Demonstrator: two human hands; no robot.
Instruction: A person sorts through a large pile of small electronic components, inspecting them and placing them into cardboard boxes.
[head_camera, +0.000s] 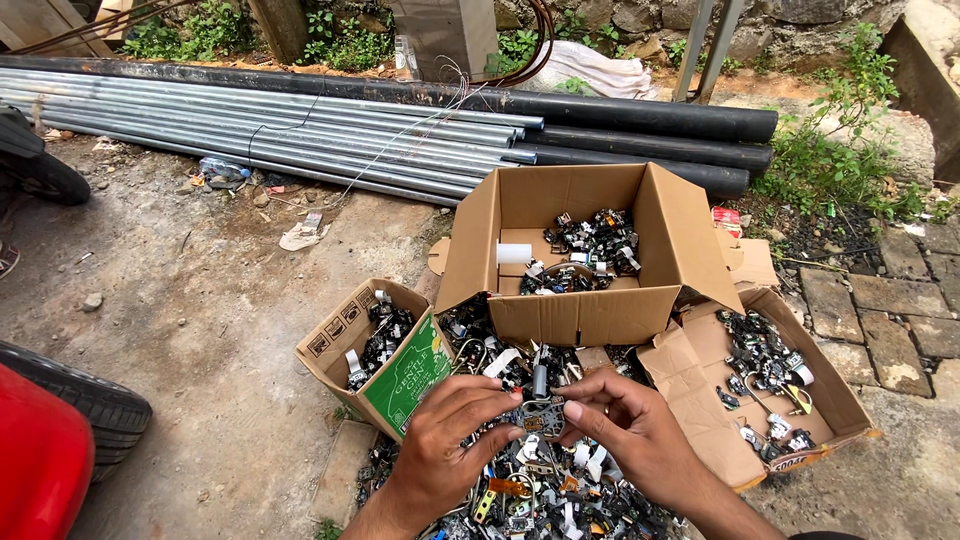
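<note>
Both of my hands hold one small dark metal electronic part (541, 412) between their fingertips. My left hand (450, 440) pinches its left side. My right hand (630, 425) grips its right side and wears a ring. Under them lies a pile of small electronic scrap parts (540, 495) with ribbon cables, spread on the ground. Just beyond stands a large open cardboard box (580, 315) holding several similar parts.
A small open box with a green side (410, 375) sits at left with parts inside. A flattened cardboard box (700, 400) at right carries more parts. Metal and black pipes (400, 130) lie across the back. A tyre (90, 400) and a red body panel (40, 460) sit at lower left.
</note>
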